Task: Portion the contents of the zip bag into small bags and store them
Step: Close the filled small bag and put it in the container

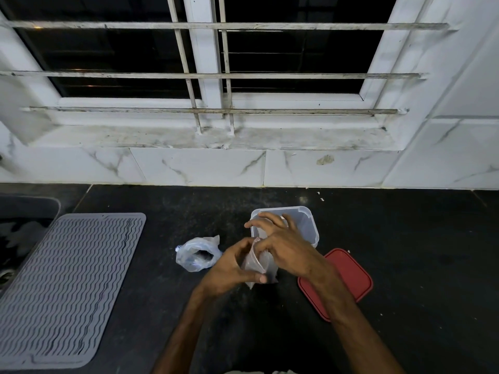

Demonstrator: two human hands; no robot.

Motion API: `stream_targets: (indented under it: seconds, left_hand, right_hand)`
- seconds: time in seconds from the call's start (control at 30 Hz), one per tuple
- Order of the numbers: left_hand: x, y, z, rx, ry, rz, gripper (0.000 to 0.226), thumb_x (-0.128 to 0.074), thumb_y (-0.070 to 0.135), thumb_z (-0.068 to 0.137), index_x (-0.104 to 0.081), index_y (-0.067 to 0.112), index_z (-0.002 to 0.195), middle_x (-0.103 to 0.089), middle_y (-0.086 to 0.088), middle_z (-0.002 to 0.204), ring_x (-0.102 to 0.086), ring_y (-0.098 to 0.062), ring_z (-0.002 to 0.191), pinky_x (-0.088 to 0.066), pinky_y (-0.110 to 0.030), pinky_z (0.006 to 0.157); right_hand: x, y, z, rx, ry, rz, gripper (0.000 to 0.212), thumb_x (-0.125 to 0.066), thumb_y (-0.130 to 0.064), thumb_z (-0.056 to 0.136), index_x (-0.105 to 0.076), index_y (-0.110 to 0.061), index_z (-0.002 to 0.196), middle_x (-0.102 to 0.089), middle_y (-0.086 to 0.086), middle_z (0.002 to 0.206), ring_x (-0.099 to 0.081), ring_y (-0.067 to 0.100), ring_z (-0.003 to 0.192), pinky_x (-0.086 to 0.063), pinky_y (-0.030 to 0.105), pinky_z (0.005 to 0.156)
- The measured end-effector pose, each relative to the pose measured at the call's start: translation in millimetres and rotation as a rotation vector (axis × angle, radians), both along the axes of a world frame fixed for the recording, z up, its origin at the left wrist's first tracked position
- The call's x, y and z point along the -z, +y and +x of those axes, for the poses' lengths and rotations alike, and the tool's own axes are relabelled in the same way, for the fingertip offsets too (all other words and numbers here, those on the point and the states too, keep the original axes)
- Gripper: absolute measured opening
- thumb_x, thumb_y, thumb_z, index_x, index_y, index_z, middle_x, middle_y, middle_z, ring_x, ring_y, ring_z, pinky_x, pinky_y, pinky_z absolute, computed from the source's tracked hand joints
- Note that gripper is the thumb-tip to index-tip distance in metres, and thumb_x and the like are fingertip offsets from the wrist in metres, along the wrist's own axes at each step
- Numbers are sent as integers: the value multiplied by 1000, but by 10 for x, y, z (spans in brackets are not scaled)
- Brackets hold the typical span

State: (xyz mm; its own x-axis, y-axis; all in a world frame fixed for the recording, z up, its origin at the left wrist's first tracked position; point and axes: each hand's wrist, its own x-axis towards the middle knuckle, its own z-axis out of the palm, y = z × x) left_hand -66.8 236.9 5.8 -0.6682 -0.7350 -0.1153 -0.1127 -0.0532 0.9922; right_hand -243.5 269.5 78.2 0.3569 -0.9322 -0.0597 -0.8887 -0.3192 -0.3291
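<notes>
Speckled blk counter [151,265], fingers [261,278] pinch crinkly bag [255,263]

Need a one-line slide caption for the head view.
Left hand and right hand hold a small bag over the counter; tub behind, red lid right, crumpled bag left.

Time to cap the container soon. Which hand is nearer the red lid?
Right. The right hand is just left of the red lid, at the mouth of the small bag. The left hand grips that bag farther left.
</notes>
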Motion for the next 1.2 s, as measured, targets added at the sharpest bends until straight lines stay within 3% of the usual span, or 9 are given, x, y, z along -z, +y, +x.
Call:
stream_targets:
  seconds: [0.13,0.23,0.4,0.53,0.6,0.8,0.9,1.0,1.2]
  left_hand:
    - [21,23,-80,-164,-29,-43,53,-89,25,61,-63,12,106,-71,-4,101,-67,-21,100,-54,-38,87]
    - [68,30,-120,-233,-41,-97,55,-90,24,58,-61,16,104,-72,7,96,-66,-7,92,-53,-25,79]
    - [103,76,-167,-191,-73,-123,55,-88,21,66,-60,23,113,-72,16,106,-67,-3,99,-52,-20,85]
    - [146,72,-180,-109,-243,-186,51,-79,48,72,-57,28,113,-64,33,105,-63,1,107,-48,-19,95]
    - [180,83,-173,-119,-267,-236,57,-85,31,69,-57,25,118,-62,30,108,-63,-7,111,-47,-19,93]
    - [182,166,-132,-157,-153,-255,77,-93,38,59,-57,29,127,-69,10,118,-64,-9,112,-52,-36,96]
    - [143,197,-136,-180,-186,-270,50,-81,41,76,-62,32,121,-71,11,111,-67,-7,104,-54,-38,92]
    - [125,226,-155,-176,-206,-314,31,-70,38,87,-64,34,118,-72,11,108,-67,-5,102,-54,-40,90]
    - [119,302,-255,-175,-165,-326,70,-75,29,82,-37,43,140,-58,14,135,-53,-1,126,-43,-25,105]
  right_hand:
    - [-2,47,40,30,45,110,27,-72,-16,82,-68,-33,103,-10,-10,163,6,20,150,-3,61,117]
    - [73,82,72,17,43,193,31,-67,-11,85,-68,-31,108,-8,-9,163,7,22,151,-3,63,117]
    - [134,79,40,18,57,340,39,-70,-23,87,-64,-35,124,-6,-11,163,8,20,151,2,63,116]
    - [114,95,50,47,22,478,35,-63,-22,91,-63,-26,127,0,-12,164,13,18,151,5,59,117]
    - [143,94,60,58,21,447,32,-61,-30,95,-63,-23,126,-2,-10,165,13,19,151,7,60,116]
    - [158,-9,16,138,112,293,32,-55,-44,95,-68,-30,121,-30,-11,158,-16,18,148,-5,57,115]
    - [149,-39,6,153,110,237,31,-57,-44,94,-68,-32,119,-48,-14,145,-34,14,138,-15,52,114]
    - [200,-46,-17,135,115,195,27,-58,-43,94,-70,-34,117,-48,-16,145,-34,13,138,-16,53,114]
    - [222,-97,-39,143,116,177,28,-63,-38,92,-68,-33,119,-46,-15,146,-33,13,140,-13,53,118]
